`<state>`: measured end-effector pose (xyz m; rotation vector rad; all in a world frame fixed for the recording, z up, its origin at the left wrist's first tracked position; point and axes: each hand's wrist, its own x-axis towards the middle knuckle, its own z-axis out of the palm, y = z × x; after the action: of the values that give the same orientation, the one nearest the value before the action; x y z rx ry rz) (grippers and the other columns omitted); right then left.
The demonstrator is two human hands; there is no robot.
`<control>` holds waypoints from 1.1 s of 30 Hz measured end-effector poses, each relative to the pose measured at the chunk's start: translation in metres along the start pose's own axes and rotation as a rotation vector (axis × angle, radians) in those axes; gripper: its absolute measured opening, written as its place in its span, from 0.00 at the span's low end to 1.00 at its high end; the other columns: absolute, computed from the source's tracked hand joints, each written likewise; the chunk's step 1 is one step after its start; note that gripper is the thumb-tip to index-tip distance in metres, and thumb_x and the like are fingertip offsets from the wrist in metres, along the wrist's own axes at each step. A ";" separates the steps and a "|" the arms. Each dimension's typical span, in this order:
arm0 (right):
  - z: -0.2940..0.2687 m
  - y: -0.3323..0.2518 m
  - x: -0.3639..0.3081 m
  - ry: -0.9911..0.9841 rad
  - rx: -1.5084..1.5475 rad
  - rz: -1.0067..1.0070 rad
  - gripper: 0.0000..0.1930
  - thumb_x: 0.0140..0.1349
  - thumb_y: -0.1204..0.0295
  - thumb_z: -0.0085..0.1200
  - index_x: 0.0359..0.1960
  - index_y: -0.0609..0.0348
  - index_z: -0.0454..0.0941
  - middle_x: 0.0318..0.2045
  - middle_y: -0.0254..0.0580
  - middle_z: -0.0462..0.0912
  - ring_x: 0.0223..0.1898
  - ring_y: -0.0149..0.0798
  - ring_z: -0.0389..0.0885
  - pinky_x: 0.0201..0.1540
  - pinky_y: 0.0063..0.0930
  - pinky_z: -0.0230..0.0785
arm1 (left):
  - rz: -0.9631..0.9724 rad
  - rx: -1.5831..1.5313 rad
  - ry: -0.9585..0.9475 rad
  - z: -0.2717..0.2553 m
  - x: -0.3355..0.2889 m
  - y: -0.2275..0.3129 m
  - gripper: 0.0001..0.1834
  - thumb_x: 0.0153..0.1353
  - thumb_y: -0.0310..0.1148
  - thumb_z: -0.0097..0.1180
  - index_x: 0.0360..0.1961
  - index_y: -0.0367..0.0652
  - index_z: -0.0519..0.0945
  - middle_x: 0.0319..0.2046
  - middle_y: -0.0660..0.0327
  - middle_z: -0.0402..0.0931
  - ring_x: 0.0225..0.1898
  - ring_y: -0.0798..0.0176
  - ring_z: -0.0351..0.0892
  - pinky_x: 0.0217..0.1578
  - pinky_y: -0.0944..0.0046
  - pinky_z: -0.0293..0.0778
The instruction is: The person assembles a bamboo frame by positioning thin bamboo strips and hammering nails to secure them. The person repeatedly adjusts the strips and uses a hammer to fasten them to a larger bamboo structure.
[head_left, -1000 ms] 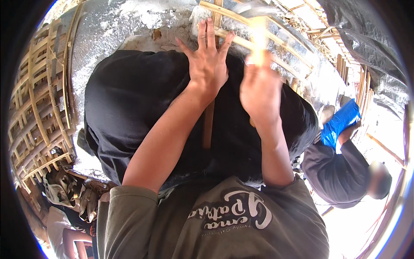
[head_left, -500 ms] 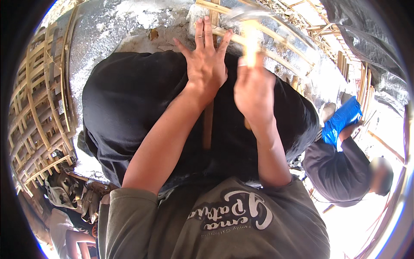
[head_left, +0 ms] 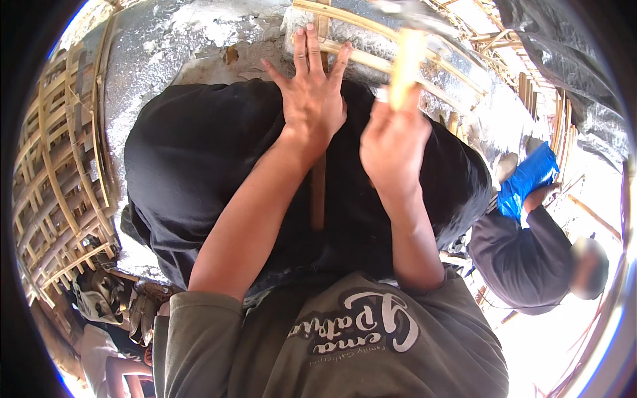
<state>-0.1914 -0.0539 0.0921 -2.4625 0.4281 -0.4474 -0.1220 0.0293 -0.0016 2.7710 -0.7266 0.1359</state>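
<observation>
My left hand [head_left: 312,99] lies with its fingers spread over a wooden strip [head_left: 318,199] that runs down between my legs. Its fingertips reach the crossing light bamboo slats [head_left: 361,56] on the block ahead of me. In my right hand [head_left: 397,136], closed round the handle, is a hammer [head_left: 407,69]. The hammer's handle is pale wood; its metal head is smeared by motion above the slats at the top. Whether a nail stands under my left fingers cannot be seen.
Stacked woven bamboo panels [head_left: 60,152] stand at the left. At the right, a person in a dark top [head_left: 524,262] sits holding a blue plastic bag [head_left: 527,179]. A grey plastic sheet [head_left: 564,66] hangs at the upper right. Another person's limbs show at the lower left.
My right hand and the hammer have shifted slightly to the right, with the hammer head further up and right. My left hand has moved a little left, still spread.
</observation>
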 end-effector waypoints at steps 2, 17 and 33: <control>0.011 0.006 0.001 -0.225 -0.105 0.049 0.08 0.66 0.78 0.50 0.41 0.65 0.63 0.18 0.62 0.76 0.25 0.66 0.79 0.23 0.55 0.70 | -0.015 -0.011 0.020 0.001 -0.001 -0.003 0.39 0.54 0.47 0.63 0.69 0.64 0.65 0.73 0.40 0.44 0.75 0.37 0.43 0.56 0.11 0.48; -0.012 -0.011 0.010 -0.111 -0.046 0.005 0.08 0.70 0.74 0.49 0.46 0.65 0.69 0.20 0.60 0.77 0.22 0.60 0.79 0.24 0.46 0.68 | -0.027 -0.020 -0.028 -0.005 -0.002 0.002 0.37 0.57 0.38 0.59 0.70 0.67 0.66 0.74 0.42 0.42 0.76 0.42 0.41 0.59 0.12 0.44; 0.009 0.006 0.007 -0.188 -0.194 -0.111 0.11 0.65 0.81 0.51 0.44 0.65 0.62 0.19 0.63 0.77 0.26 0.65 0.81 0.23 0.52 0.71 | -0.035 -0.018 -0.053 -0.001 -0.001 0.002 0.37 0.58 0.40 0.58 0.71 0.67 0.64 0.75 0.42 0.41 0.76 0.42 0.39 0.59 0.13 0.44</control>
<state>-0.1825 -0.0566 0.0831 -2.6959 0.2686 -0.2245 -0.1238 0.0279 0.0002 2.7778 -0.6879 0.0481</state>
